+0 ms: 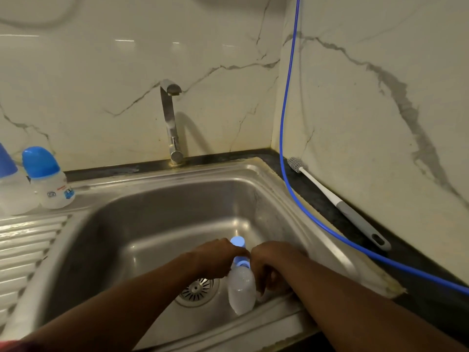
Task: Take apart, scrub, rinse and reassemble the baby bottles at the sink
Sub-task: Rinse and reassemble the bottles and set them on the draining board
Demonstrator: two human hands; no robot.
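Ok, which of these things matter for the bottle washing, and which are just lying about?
Job: held bottle, left hand, right hand, capped bottle, cut-off bottle, brush, tap, sink.
Lying about: blue hose, drainboard.

Dim yellowish light. Glare streaks the wall (124, 40) above the tap (170, 118), whose shadow falls right. The bottle (241, 290) below is blurred.

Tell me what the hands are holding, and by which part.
One baby bottle, held by both hands: the left hand grips its blue cap, the right hand grips it just below the blue collar.
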